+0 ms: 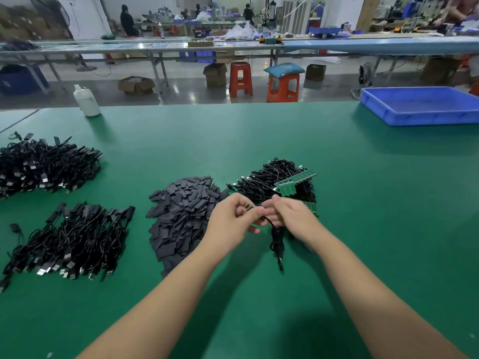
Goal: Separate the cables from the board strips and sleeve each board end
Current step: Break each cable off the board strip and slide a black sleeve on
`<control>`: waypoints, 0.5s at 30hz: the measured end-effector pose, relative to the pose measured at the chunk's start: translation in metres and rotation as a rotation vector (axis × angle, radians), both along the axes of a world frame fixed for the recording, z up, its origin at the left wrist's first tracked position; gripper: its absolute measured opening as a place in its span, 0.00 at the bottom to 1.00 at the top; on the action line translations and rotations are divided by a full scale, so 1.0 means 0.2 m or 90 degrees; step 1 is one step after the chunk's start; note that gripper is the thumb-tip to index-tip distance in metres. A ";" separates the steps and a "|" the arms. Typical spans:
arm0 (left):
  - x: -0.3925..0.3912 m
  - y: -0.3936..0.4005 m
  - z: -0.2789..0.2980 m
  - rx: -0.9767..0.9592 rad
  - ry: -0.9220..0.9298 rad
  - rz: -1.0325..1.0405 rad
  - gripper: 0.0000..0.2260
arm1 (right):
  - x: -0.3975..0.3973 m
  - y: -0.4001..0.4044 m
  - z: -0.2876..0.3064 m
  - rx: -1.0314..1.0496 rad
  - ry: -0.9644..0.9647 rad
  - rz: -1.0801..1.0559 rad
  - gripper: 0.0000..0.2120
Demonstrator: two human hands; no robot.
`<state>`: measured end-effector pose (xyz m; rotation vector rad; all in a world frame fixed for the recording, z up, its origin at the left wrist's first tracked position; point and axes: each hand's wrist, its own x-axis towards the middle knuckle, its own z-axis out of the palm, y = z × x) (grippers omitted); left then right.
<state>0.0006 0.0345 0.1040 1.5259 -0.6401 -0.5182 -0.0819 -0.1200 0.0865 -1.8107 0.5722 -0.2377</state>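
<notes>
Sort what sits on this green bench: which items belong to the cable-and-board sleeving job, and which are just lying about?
Part of the job:
- black coiled cable with small green board end, held between the left hand and right hand
- heap of flat dark grey sleeves
- black cables on green board strips
- two piles of black cables

Lying about:
- blue plastic tray
- white plastic bottle

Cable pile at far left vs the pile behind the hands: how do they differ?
The far-left cable pile shows only loose black cables with plugs; the pile behind the hands still carries green board strips on top. The far-left pile spreads wider; the pile behind the hands is more compact. The far-left pile lies away from both hands; the other sits just beyond them. Both are tangled black cables on the green table.
</notes>
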 end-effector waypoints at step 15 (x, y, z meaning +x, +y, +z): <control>0.33 0.36 -0.24 0.382 -0.240 0.078 0.02 | 0.04 0.27 -0.27 0.095 0.045 -0.008 0.09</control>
